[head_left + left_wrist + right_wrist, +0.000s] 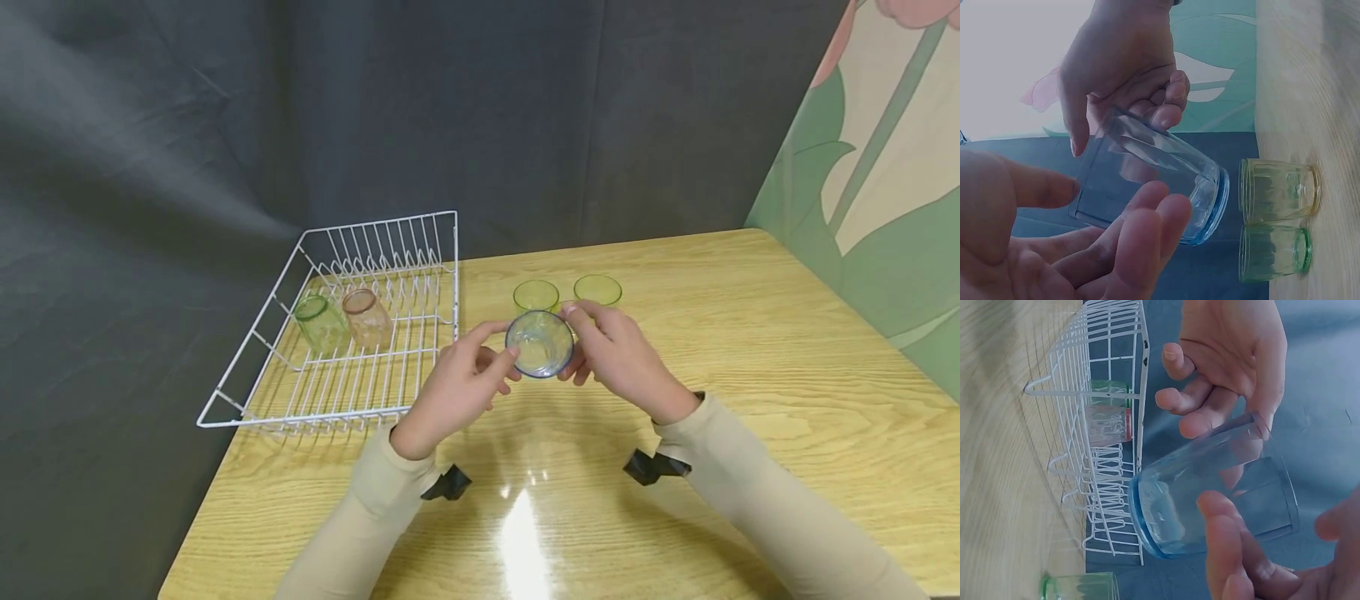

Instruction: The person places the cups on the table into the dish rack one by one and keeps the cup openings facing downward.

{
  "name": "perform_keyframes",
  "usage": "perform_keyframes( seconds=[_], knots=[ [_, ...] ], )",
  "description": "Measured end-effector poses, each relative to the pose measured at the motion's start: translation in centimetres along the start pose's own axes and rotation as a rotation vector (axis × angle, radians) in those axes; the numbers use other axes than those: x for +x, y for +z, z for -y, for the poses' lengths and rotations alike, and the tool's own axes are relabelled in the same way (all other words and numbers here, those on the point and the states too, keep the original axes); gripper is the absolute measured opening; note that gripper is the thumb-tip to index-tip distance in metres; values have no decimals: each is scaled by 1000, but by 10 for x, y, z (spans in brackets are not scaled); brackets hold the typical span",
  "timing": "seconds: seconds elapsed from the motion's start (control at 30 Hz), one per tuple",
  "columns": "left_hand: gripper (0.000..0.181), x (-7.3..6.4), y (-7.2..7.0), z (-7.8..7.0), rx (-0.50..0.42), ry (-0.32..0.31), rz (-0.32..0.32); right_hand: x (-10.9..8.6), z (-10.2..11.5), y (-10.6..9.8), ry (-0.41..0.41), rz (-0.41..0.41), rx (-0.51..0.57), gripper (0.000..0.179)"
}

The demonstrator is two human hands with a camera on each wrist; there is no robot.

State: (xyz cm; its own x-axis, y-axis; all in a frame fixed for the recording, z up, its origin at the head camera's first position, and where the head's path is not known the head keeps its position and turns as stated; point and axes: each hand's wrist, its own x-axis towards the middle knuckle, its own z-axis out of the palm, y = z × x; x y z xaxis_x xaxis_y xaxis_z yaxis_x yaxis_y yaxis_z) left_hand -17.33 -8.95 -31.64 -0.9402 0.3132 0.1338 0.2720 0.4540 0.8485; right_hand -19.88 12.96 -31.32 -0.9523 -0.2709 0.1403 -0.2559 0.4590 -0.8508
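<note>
A clear glass tumbler with a blue tint (540, 346) is held above the table between both hands, mouth up and tilted. My left hand (472, 375) holds its left side, with the thumb by the rim and the fingers along the wall. From the right, my right hand (618, 354) grips the same tumbler near its rim. The thick blue base (1142, 519) points down in the right wrist view. Just beyond the hands, a yellowish glass (1279, 190) and a green glass (1275, 253) stand on the table.
At the left, a white wire dish rack (322, 414) stands on the wooden table (750, 350). A green glass (324, 329) and a pinkish glass (369, 321) sit side by side in it, thick ends up. A dark curtain (525, 125) hangs behind the table.
</note>
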Motion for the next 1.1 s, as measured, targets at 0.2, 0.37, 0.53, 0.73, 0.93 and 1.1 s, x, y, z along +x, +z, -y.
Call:
perform_keyframes(
  seconds=[0.2,0.37,0.53,0.73,0.93,1.1],
  knots=[
    [45,-4,1,-2,41,64,24,3,-2,-4,67,12,-13,63],
    [46,-5,1,-2,97,101,47,3,-2,-6,91,38,-6,61],
    [45,-5,0,-2,124,90,58,3,-3,-5,92,59,-13,54],
    [41,-4,-1,-2,66,35,49,3,-2,-4,88,58,-15,55],
    [41,-3,-2,-2,30,17,23,2,0,-2,72,64,-8,59],
    [41,-2,-2,-1,5,7,31,0,1,-2,65,85,-33,61]
  ],
)
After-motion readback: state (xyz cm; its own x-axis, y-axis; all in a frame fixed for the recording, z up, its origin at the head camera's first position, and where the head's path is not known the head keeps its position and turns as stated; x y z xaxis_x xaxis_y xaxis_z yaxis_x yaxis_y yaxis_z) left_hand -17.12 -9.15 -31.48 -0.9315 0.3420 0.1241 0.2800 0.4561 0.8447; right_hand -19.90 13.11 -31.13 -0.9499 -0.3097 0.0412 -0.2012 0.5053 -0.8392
